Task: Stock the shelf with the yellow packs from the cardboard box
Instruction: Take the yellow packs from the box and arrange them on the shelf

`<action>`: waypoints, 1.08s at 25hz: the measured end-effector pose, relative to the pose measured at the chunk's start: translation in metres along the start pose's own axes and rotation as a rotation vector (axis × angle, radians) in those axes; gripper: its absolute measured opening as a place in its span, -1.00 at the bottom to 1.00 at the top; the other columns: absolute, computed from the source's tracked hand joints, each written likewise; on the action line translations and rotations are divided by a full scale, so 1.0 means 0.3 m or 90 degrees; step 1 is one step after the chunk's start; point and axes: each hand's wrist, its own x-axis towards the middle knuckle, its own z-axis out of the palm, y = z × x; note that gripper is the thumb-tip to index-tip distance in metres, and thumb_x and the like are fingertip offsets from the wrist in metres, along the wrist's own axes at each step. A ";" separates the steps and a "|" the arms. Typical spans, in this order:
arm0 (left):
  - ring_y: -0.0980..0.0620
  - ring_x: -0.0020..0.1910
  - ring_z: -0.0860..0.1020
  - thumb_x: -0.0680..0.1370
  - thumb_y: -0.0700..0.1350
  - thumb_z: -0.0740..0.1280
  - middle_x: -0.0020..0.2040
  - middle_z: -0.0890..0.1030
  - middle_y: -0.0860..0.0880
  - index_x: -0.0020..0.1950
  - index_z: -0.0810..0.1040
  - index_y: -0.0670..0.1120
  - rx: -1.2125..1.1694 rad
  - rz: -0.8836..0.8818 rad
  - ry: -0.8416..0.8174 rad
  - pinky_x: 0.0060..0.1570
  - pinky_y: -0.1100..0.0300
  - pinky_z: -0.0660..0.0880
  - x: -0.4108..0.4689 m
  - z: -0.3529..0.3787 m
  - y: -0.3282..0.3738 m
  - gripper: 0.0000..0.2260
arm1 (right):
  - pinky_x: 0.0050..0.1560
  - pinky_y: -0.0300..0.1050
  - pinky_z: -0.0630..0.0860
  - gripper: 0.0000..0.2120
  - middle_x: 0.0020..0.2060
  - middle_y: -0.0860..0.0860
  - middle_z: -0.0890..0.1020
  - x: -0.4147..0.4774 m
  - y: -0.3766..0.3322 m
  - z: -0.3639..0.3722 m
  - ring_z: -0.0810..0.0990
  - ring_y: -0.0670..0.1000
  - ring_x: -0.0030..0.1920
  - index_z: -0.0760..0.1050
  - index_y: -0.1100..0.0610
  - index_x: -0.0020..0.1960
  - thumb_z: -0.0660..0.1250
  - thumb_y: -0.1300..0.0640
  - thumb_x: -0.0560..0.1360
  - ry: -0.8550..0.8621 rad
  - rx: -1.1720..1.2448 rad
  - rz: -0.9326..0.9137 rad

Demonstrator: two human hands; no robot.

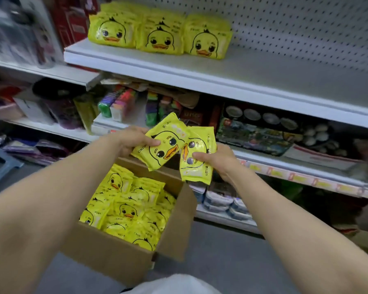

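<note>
My left hand (134, 141) grips a yellow duck-face pack (166, 143), tilted, above the open cardboard box (123, 253). Beside it my right hand (215, 160) holds a second yellow pack (197, 166), turned sideways, its edge tucked under the first. Several more yellow packs (128, 206) fill the box on the floor. On the white upper shelf (200, 71), three rows of the same packs (159, 32) stand upright at its left end.
The upper shelf is bare to the right of the rows, with white pegboard (295, 22) behind. Lower shelves hold colourful goods (123, 102), dark toy boxes (255, 128) and stacked containers (221, 200). Grey floor lies around the box.
</note>
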 end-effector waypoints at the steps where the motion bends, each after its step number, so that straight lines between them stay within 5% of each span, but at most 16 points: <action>1: -0.03 -0.32 0.69 0.55 -0.30 0.34 -0.23 0.71 -0.11 0.11 0.55 -0.17 0.016 0.018 0.009 -0.37 0.12 0.63 0.006 0.054 0.063 -0.84 | -0.06 -0.08 0.65 -0.68 -0.09 -0.04 0.73 -0.007 -0.018 -0.078 0.71 -0.07 -0.14 0.62 0.08 0.05 0.60 0.21 0.33 0.004 -0.003 -0.027; 5: -0.09 -0.12 0.70 0.51 -0.25 0.40 0.00 0.70 -0.19 0.16 0.59 -0.17 0.072 0.081 0.008 -0.12 0.06 0.65 0.055 0.225 0.272 -0.77 | -0.09 -0.10 0.63 -0.75 -0.11 -0.07 0.73 -0.015 -0.066 -0.364 0.71 -0.06 -0.12 0.61 -0.01 -0.06 0.59 0.19 0.35 0.026 -0.049 -0.092; 9: -0.14 0.00 0.68 0.47 -0.20 0.46 0.01 0.70 -0.16 0.15 0.62 -0.15 0.116 0.129 0.026 0.05 0.00 0.58 0.098 0.369 0.444 -0.75 | 0.00 0.02 0.65 -0.71 -0.12 -0.05 0.73 0.016 -0.113 -0.598 0.72 0.01 -0.08 0.62 0.04 -0.02 0.62 0.13 0.31 0.060 -0.094 -0.134; 15: -0.08 -0.08 0.69 0.49 -0.21 0.44 -0.03 0.71 -0.14 0.06 0.63 -0.08 0.175 0.156 0.070 -0.05 0.05 0.62 0.181 0.432 0.695 -0.84 | -0.02 0.12 0.66 -0.51 -0.11 -0.01 0.73 0.128 -0.233 -0.852 0.72 0.05 -0.11 0.60 0.06 0.03 0.68 0.01 0.16 0.119 -0.095 -0.161; 20: 0.15 -0.21 0.58 0.47 -0.21 0.48 -0.13 0.64 0.01 -0.09 0.54 -0.09 0.224 0.213 0.111 -0.12 0.26 0.44 0.340 0.433 0.917 -0.87 | -0.27 -0.24 0.59 -0.68 -0.17 -0.02 0.72 0.261 -0.400 -0.994 0.68 -0.12 -0.28 0.61 0.08 -0.03 0.63 0.09 0.30 0.122 -0.165 -0.223; 22: 0.04 -0.09 0.65 0.44 -0.19 0.51 -0.07 0.68 -0.02 0.02 0.60 -0.07 0.249 0.239 0.083 -0.03 0.20 0.49 0.445 0.419 0.992 -0.79 | -0.34 -0.36 0.51 -0.75 -0.23 -0.11 0.70 0.327 -0.484 -1.052 0.64 -0.23 -0.33 0.60 0.03 -0.10 0.61 0.02 0.32 0.088 -0.304 -0.227; 25: -0.08 -0.04 0.69 0.38 -0.13 0.56 -0.02 0.71 -0.07 0.11 0.64 -0.08 0.320 0.263 0.037 0.04 0.04 0.60 0.594 0.390 1.109 -0.68 | -0.15 -0.20 0.61 -0.69 -0.15 -0.11 0.71 0.433 -0.581 -1.132 0.69 -0.13 -0.17 0.62 0.01 -0.01 0.59 -0.06 0.33 0.019 -0.488 -0.167; 27: -0.02 -0.08 0.68 0.37 -0.09 0.57 -0.06 0.71 -0.03 0.07 0.65 -0.06 0.399 0.286 0.035 -0.05 0.14 0.59 0.673 0.394 1.177 -0.69 | 0.00 -0.10 0.60 -0.56 -0.02 -0.11 0.68 0.503 -0.601 -1.163 0.67 -0.05 -0.01 0.57 -0.04 0.10 0.59 -0.13 0.30 0.011 -0.539 -0.146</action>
